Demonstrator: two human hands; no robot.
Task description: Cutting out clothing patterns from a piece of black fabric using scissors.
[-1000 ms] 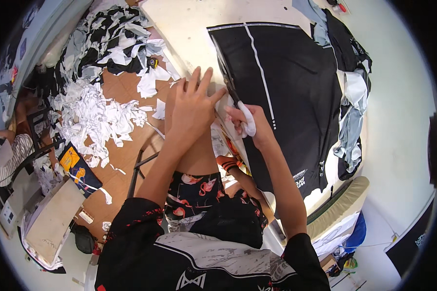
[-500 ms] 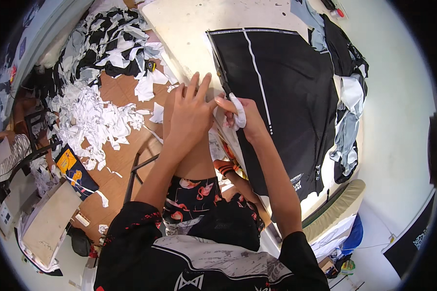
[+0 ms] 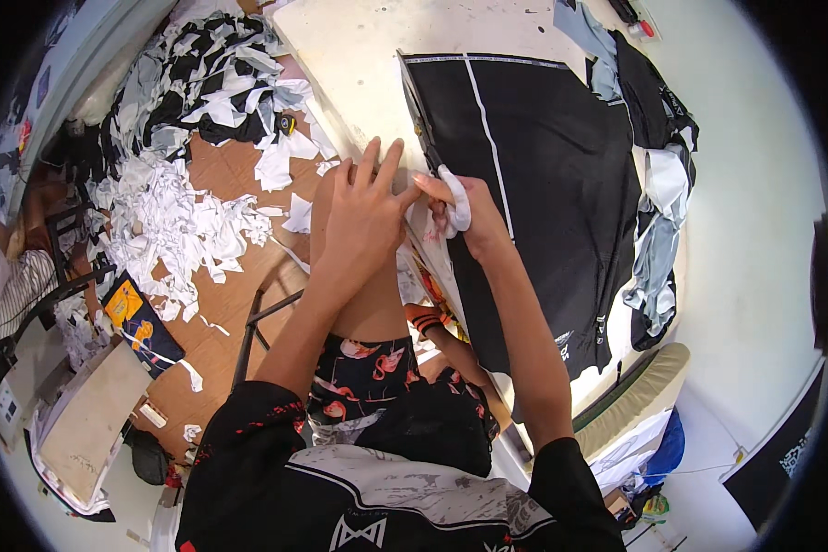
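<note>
Black fabric [image 3: 543, 166] with a thin white stripe lies spread over the pale table [image 3: 350, 55]. My right hand [image 3: 480, 216] is closed on a pair of scissors [image 3: 459, 201] with a white-wrapped handle. Their dark blades point away from me along the fabric's left edge; I cannot tell how far apart the blades are. Just left of the scissors, my left hand [image 3: 368, 202] rests above my raised knee at the table's edge, fingers stretched and apart. Its thumb side is close to my right fingertips, and no object shows in it.
White scraps [image 3: 166, 221] and mixed black and grey offcuts [image 3: 202, 83] cover the floor at left. More grey and black cloth [image 3: 658, 239] is heaped along the table's right side. A dark metal frame [image 3: 262, 317] stands beside my leg; another person [image 3: 14, 285] sits far left.
My right hand and the scissors have shifted very slightly to the right, and the fabric's left edge and stripe moved a little with them. My left hand stays in place.
</note>
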